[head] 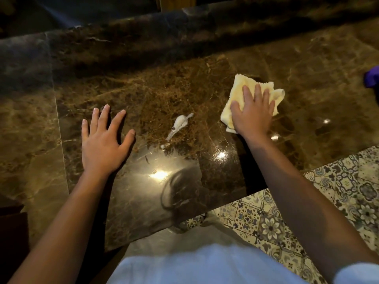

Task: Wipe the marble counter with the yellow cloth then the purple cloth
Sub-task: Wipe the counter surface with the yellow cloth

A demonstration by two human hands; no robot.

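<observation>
The brown marble counter (pixel 307 83) fills most of the view and shines with light spots. A pale yellow cloth (pixel 244 85) lies flat on it right of centre. My right hand (pixel 253 111) presses down on the cloth with the fingers spread, palm covering its near half. My left hand (pixel 102 140) rests flat on the bare marble to the left, fingers apart, holding nothing. A purple cloth (pixel 372 76) shows only as a corner at the right edge, far from both hands.
A small white patch (pixel 180 125), mark or object I cannot tell, shows on the marble between my hands. A raised dark marble ledge (pixel 143 33) runs along the back. The counter's front edge drops to a patterned tile floor (pixel 307 212) at lower right.
</observation>
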